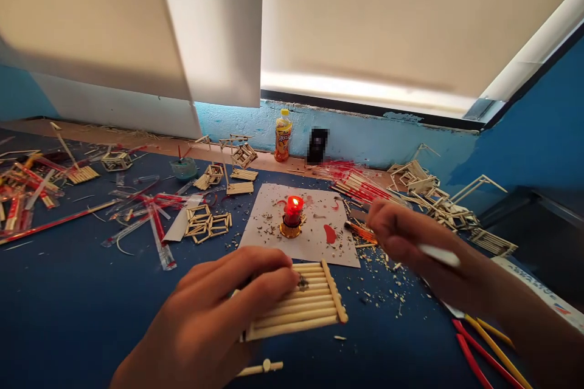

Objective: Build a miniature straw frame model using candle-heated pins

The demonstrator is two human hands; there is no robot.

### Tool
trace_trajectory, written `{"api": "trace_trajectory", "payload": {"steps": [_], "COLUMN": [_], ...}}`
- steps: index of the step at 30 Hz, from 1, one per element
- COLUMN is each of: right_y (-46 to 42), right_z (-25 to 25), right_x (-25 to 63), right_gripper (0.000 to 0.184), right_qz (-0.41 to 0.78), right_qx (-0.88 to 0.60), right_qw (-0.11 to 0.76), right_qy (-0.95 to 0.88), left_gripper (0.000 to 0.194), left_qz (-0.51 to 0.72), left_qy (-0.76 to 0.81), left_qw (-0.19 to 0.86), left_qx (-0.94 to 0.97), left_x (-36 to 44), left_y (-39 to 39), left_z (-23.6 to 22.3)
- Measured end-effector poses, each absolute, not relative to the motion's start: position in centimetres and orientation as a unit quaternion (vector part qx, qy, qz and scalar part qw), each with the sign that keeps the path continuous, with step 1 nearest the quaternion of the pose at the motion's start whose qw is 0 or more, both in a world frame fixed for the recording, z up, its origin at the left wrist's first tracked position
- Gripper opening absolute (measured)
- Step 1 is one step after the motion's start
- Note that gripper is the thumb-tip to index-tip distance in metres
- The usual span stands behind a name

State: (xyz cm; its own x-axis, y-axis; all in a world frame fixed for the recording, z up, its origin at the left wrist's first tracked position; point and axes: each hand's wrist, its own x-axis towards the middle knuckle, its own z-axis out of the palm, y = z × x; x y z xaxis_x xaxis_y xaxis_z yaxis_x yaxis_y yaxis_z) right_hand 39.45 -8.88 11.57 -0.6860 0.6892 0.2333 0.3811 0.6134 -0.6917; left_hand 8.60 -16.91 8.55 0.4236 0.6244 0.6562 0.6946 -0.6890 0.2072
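Observation:
My left hand [228, 310] grips a flat panel of thin wooden sticks [305, 304], laid side by side with a crosspiece at the right end. A dark smudge marks the panel near my fingertips. To the right, my right hand [396, 234] is raised and closed around a white-handled knife [440, 254]; a greyish blade shows at the far side of the fist, slightly blurred. Beyond the panel, a lit red candle [294, 209] stands in a gold holder on a sheet of paper [260, 209] strewn with bits.
Pliers with red and yellow handles [483, 346] lie at lower right. Stick frames [207, 223] and plastic wrappers [157, 225] spread across the left. A bottle [283, 137] stands by the wall. Red sticks [365, 185] and more stick structures [429, 191] lie at back right.

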Motion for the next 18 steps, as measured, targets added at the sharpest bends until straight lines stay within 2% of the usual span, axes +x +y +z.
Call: {"api": "trace_trajectory", "payload": {"steps": [5, 9, 13, 15, 18], "right_y": [-5.0, -2.5, -0.2, 0.7, 1.6], "right_z": [9.1, 6.8, 5.3, 4.9, 4.5], "right_x": [41.6, 43.5, 45.4, 46.2, 47.0], "right_gripper": [0.026, 0.036, 0.047, 0.044, 0.025], "right_qz": [0.315, 0.221, 0.125, 0.071, 0.003], "right_qx": [-0.381, -0.441, -0.483, -0.500, -0.522], "right_qw": [0.226, 0.204, 0.211, 0.204, 0.204], "right_qy": [-0.839, -0.845, -0.841, -0.839, -0.828], "left_gripper": [0.015, 0.025, 0.022, 0.021, 0.020], "left_qz": [-0.403, -0.411, -0.435, -0.446, -0.460], "left_qy": [-0.367, -0.378, -0.373, -0.366, -0.377], "left_qw": [0.034, 0.009, -0.014, -0.019, -0.020], "left_qx": [-0.838, -0.829, -0.819, -0.817, -0.804], "left_x": [8.9, 9.0, 9.0, 9.0, 9.3], "left_y": [-16.5, -16.7, -16.8, -17.1, -17.8], "left_z": [8.8, 8.7, 8.6, 8.5, 8.1]}}
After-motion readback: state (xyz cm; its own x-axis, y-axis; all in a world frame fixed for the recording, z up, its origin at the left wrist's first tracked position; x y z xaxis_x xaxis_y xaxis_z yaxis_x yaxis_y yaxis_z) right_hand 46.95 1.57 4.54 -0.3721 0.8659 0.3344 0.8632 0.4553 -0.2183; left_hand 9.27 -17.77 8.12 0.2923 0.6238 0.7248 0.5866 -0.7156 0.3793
